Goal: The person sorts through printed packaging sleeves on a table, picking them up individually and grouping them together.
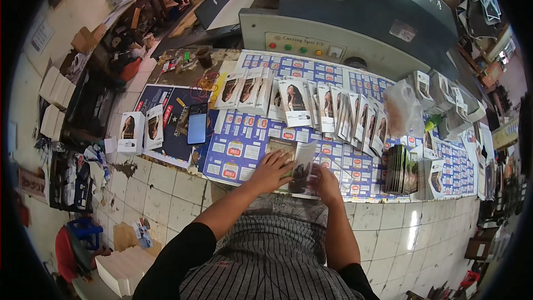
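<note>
A printed leaflet point(303, 168) with dark pictures lies partly opened at the table's near edge, in front of my body. My left hand point(271, 172) rests on its left part, fingers stretched out over the paper. At the right edge, the fingers of my right hand point(327, 185) are bent around the paper's rim and seem to pinch it; their tips are partly hidden. Just beyond my hands, a long row of folded white leaflets point(294, 100), each with a picture of long hair, leans in overlapping stacks.
A phone point(197, 124) lies left of my hands, near two small leaflet piles point(131, 132). On the right stand a dark-edged leaflet stack point(401, 170), a white stack point(431, 180) and a clear plastic bag point(403, 109). A large grey machine point(300, 41) with coloured buttons borders the table's far side.
</note>
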{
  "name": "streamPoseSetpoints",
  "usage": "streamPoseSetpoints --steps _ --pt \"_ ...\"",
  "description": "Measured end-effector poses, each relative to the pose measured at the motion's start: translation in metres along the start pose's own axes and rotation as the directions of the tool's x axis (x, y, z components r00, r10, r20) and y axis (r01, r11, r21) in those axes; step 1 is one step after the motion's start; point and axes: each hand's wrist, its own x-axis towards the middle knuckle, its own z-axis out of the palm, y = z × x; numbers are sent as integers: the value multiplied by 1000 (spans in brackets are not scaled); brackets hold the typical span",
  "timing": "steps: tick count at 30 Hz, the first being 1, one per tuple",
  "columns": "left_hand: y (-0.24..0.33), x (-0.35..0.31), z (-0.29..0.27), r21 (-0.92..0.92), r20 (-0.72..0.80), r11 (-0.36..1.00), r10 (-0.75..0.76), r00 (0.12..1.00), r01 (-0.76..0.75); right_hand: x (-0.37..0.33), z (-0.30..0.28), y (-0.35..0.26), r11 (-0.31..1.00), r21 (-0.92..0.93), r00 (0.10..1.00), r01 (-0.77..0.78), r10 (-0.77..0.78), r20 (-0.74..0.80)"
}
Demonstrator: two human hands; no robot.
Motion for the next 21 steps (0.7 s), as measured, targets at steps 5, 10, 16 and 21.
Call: streamPoseSetpoints --steps 5,10,16,21 --pt "2 3 -7 -33 103 999 -4 995 8 20 7 19 463 -768 874 443 -413 256" --pt "-12 -2 1 -70 137 994 -69 988 79 24 38 23 -133 -832 674 539 -524 521" --pt "-75 -42 -45 -25 63 990 -136 989 138 29 34 29 -234 -815 621 530 -546 562" --pt "-77 -50 -41 -69 114 983 -159 981 167 38 55 38 -298 -805 676 514 -436 593"
